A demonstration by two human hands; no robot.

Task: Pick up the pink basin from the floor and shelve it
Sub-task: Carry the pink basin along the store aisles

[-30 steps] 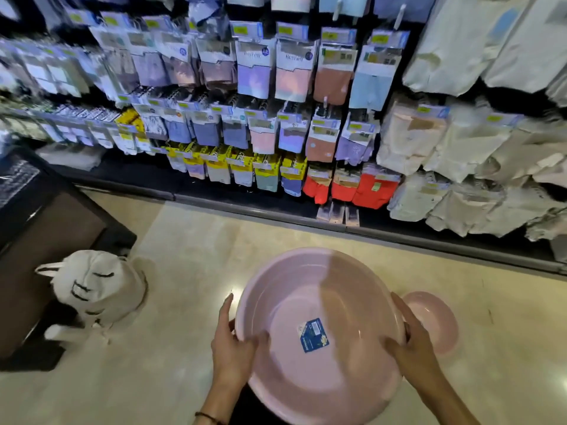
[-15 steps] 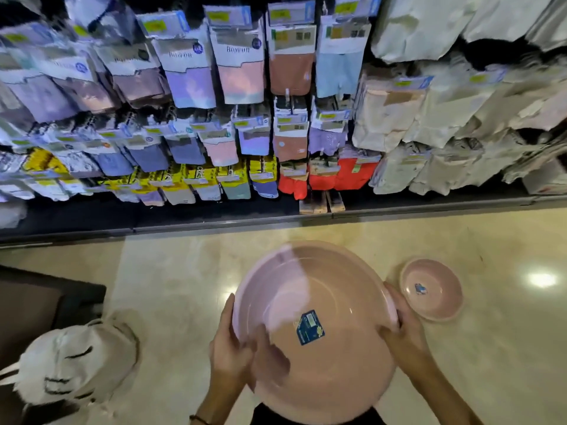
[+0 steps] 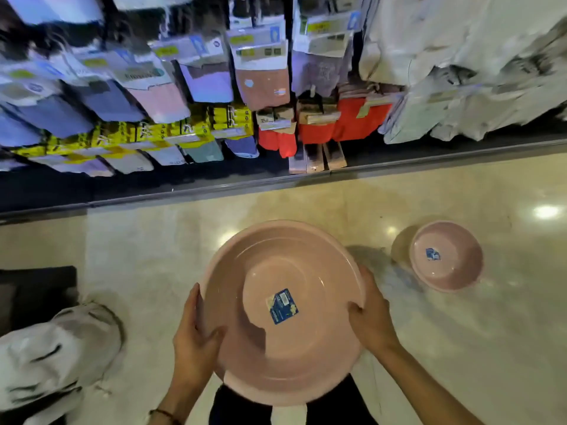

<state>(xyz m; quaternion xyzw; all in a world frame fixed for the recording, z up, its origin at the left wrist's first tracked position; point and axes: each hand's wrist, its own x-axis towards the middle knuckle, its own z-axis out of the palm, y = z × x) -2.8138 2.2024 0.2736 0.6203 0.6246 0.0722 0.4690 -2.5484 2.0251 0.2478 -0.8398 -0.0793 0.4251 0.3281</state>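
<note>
A large pink basin (image 3: 285, 262) with a blue label inside is held above the floor, low in the middle of the head view. My left hand (image 3: 194, 342) grips its left rim with the thumb inside the bowl. On the right rim, my right hand (image 3: 369, 317) grips with the thumb over the edge. A second, smaller pink basin (image 3: 448, 256) with a blue label sits on the shiny floor to the right.
A display rack (image 3: 214, 87) of hanging packaged socks and white garments fills the top; its dark base ledge (image 3: 306, 179) runs along the floor. A white plush bag (image 3: 55, 357) lies at lower left beside a dark cabinet (image 3: 33, 292).
The view has swung to the right and tilted down; the rack looks closer and the small basin shows fully. Both hands keep the same hold on the large basin.
</note>
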